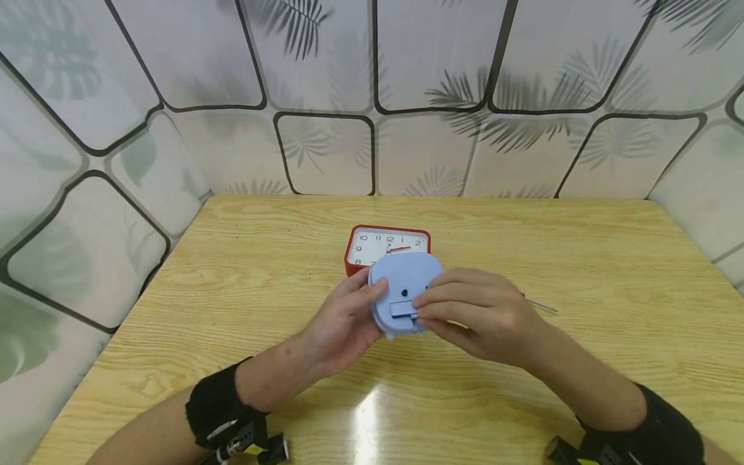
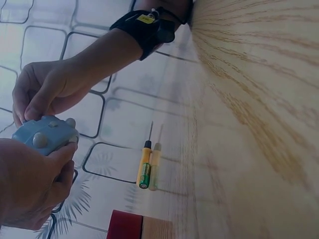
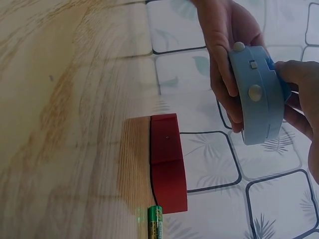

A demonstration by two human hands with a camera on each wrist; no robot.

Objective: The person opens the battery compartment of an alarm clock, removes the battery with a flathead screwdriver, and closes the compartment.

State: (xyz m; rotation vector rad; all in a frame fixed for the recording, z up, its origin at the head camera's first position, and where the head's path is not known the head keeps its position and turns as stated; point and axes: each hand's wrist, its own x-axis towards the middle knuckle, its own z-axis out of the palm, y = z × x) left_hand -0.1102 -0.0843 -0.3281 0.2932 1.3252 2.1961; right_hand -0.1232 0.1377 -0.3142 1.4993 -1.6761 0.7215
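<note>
My left hand [image 1: 351,313] grips a light blue alarm clock [image 1: 407,274] by its left side, thumb on its back, which is turned up toward the head camera. My right hand [image 1: 482,313] is at the lower part of that back, its fingertips pinching the small blue battery cover [image 1: 401,309] beside the battery compartment. Two round white feet, one of them the near foot [image 3: 255,93], stick out from the clock's underside in the right wrist view. The clock's face is hidden from the head camera.
Behind the blue clock, a red rectangular clock [image 1: 380,242] lies face up on the wooden table [image 1: 279,258]. A yellow-handled screwdriver [image 2: 147,152] and a green battery [image 2: 144,180] lie on the table; the right hand mostly hides them in the head view. A patterned cloth wall [image 1: 325,155] borders the table.
</note>
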